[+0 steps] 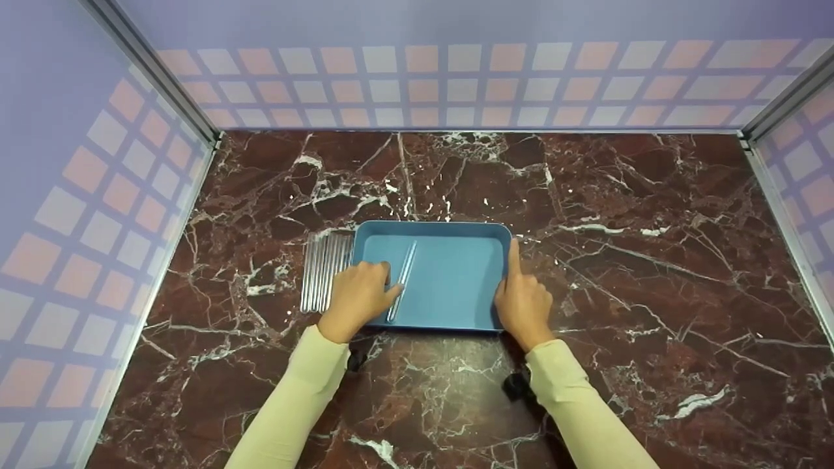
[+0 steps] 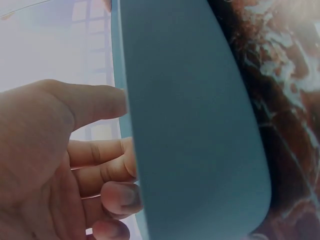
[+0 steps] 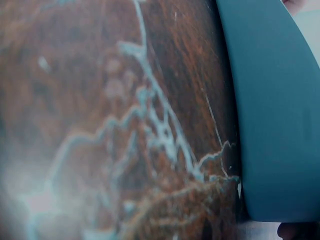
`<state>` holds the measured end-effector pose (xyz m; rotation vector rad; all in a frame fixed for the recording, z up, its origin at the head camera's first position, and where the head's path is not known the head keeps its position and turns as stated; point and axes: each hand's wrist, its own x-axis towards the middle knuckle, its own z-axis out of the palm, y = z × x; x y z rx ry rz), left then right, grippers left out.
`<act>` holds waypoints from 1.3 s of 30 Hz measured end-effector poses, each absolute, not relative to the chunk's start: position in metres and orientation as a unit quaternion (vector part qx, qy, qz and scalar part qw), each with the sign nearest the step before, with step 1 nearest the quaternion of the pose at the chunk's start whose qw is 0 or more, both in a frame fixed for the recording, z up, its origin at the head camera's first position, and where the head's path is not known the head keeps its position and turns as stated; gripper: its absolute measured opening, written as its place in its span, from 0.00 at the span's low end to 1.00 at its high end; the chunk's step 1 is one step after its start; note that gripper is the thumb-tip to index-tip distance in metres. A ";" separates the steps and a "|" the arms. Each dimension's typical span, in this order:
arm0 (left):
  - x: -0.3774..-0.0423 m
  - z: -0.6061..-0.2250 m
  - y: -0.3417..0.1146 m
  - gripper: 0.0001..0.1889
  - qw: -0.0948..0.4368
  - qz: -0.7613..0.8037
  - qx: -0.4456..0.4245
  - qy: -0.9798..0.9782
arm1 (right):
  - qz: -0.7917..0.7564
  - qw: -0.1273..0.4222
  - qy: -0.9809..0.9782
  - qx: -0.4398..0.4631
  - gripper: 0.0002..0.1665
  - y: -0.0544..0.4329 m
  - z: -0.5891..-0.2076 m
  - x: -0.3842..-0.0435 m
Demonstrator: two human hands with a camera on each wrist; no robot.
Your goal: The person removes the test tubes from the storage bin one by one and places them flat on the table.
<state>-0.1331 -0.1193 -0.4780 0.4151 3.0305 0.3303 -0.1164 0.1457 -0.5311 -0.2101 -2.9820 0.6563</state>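
Note:
A shallow blue tray (image 1: 449,280) lies on the marbled surface in the head view. My left hand (image 1: 360,291) is over its left part, fingers loosely curled and thumb apart from them. One shiny, straight slim tube (image 1: 407,267) lies slanted inside the tray, and the left thumb overlaps it. In the left wrist view the tray's wall (image 2: 190,120) hides the ends of the thumb (image 2: 95,102) and some fingers. My right hand (image 1: 524,301) holds the tray's right wall, index finger pointing forward along it. The right wrist view shows the tray's outer wall (image 3: 275,115), with most of the hand out of sight.
Several similar tubes (image 1: 316,273) lie side by side against the tray's left side, partly behind the left hand. Dark red marbled tabletop (image 1: 651,293) surrounds the tray. Lilac panels (image 1: 456,78) with pink and white squares enclose the back and both sides.

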 end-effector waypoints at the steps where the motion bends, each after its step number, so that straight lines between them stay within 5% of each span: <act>1: -0.133 -0.478 -0.119 0.20 0.033 0.107 0.135 0.984 | 0.215 0.039 -0.973 -0.070 0.42 0.146 -0.531 -0.117; 12: -0.134 -0.488 -0.113 0.25 0.041 0.094 0.142 0.984 | 0.218 0.041 -0.973 -0.066 0.42 0.146 -0.532 -0.117; 39: -0.134 -0.488 -0.115 0.18 0.027 0.101 0.144 0.984 | 0.217 0.053 -0.972 -0.069 0.42 0.146 -0.532 -0.116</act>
